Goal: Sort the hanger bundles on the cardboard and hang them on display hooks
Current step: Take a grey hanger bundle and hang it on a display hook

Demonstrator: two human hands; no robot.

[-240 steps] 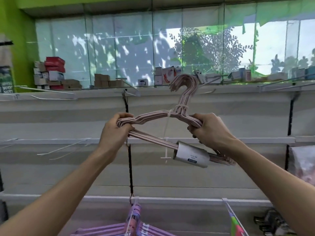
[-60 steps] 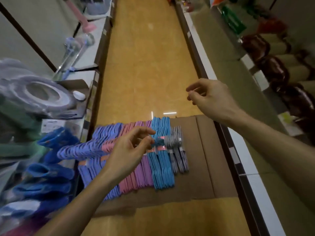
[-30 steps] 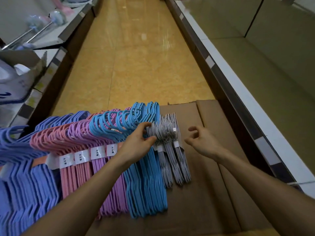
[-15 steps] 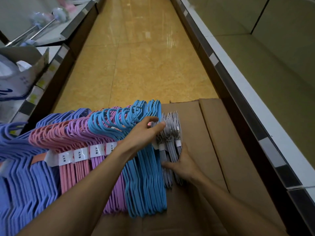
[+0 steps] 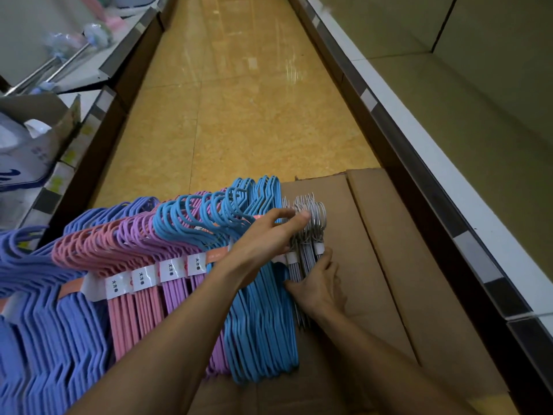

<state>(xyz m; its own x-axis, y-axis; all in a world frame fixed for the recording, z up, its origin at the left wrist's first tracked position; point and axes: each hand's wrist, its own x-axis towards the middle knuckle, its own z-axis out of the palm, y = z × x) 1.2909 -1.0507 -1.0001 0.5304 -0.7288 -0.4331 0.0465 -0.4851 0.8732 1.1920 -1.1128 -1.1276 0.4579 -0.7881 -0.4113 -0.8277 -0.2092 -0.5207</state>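
Note:
Rows of hanger bundles lie on the flattened cardboard on the floor: violet-blue at the left, then pink, lilac and blue. A thin grey hanger bundle lies at the right end of the row. My left hand reaches over the blue bundles and pinches the grey hooks. My right hand is closed over the grey bundle's lower part, just below its white label. No display hooks are in view.
The yellow tiled aisle floor runs ahead. A low shelf edge borders the cardboard on the right. On the left, shelving holds an open cardboard box and bagged goods.
Earlier I held a pink bundle up at the shelf hooks; now I look down at the cardboard. In the last second my right hand settled onto the grey bundle and my left slid onto its hooks.

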